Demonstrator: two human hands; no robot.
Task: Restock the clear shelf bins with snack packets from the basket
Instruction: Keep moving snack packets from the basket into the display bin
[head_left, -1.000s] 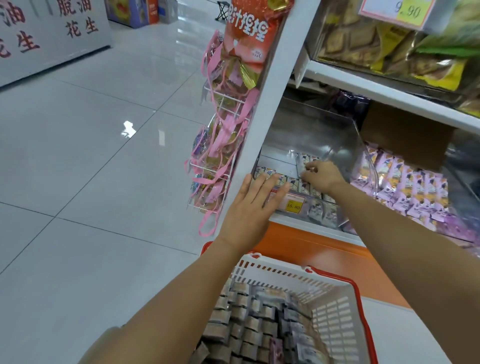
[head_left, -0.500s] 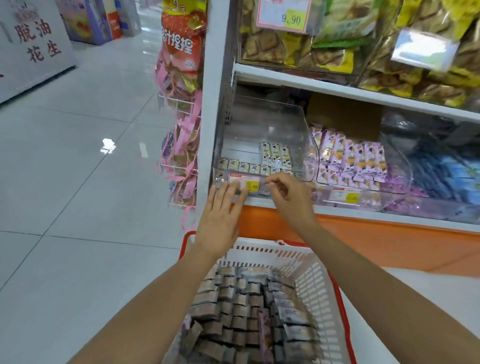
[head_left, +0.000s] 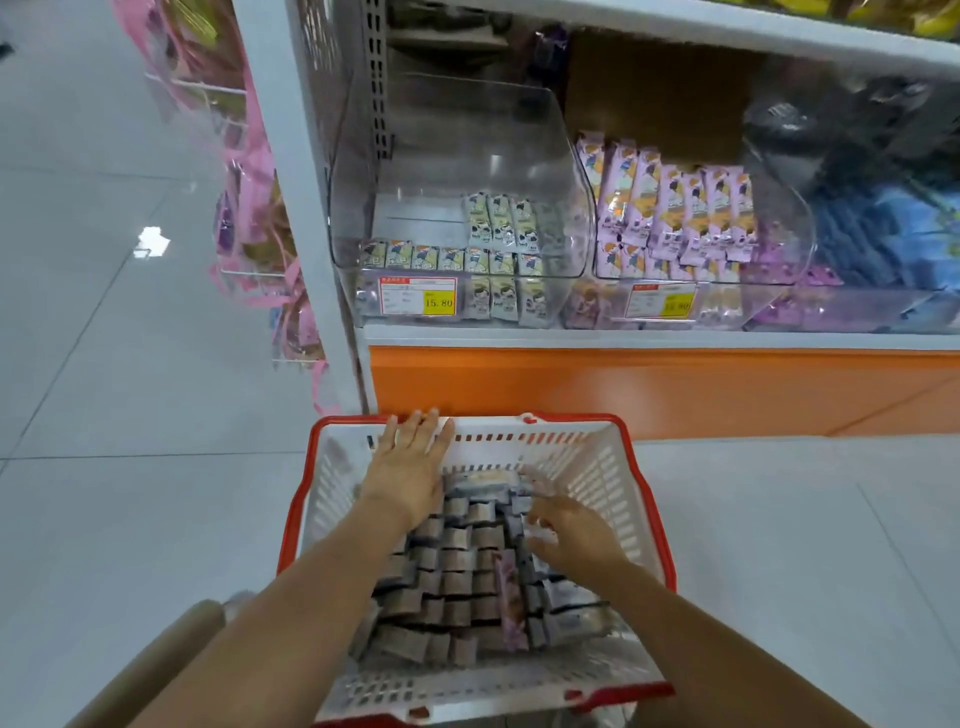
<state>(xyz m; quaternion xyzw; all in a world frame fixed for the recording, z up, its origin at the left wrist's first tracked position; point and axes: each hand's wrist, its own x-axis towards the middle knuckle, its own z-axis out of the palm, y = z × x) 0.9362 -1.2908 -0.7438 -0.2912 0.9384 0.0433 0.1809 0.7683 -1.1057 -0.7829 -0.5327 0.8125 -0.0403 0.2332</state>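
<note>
Covering slotted basket's (head_left: 597, 467) rectangular packets (head_left: 462, 566), left hand (head_left: 410, 467) and right hand (head_left: 569, 527) spread (grips empty).

Shop: price tags (head_left: 418, 296), stocked shelf bins (head_left: 457, 171).

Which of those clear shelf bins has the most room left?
The leftmost bin, beside the white upright: only a few pale packets sit at its front, leaving bare floor behind, while the next bin is packed with purple packets.

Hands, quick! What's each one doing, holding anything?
Left hand: open, fingers straight, by the basket rim.
Right hand: open, fingers spread over the snack packets.
</note>
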